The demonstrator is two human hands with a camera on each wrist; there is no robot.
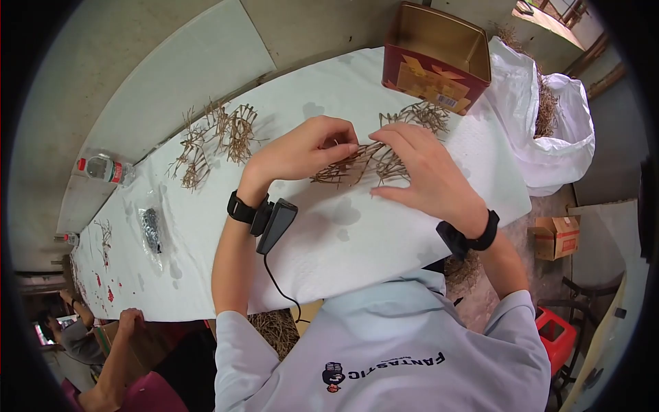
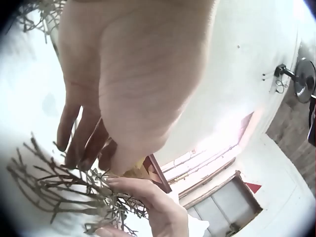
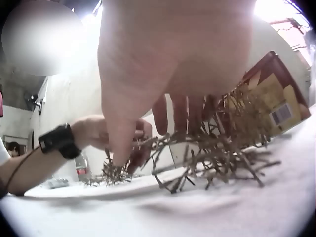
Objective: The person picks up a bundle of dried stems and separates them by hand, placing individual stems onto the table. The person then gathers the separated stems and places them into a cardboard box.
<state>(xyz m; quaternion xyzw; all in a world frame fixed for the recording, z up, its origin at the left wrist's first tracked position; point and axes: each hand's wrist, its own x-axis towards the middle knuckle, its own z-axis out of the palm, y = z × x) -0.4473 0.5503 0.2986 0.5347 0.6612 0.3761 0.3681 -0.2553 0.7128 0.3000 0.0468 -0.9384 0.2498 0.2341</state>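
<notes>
We see the twig clump [image 1: 357,166] on the white table [image 1: 343,233], dead centre between both hands. Left hand [image 1: 302,154] is at its 9 o'clock, fingers curled, pinching the clump's left end. Right hand [image 1: 425,175] is at 3 o'clock, fingers straight, resting on top. Red tin [image 1: 436,58] at 1 o'clock, white bag [image 1: 549,117] at 2, second twig pile [image 1: 216,137] at 10, bottle [image 1: 103,168] far out at 9.
</notes>
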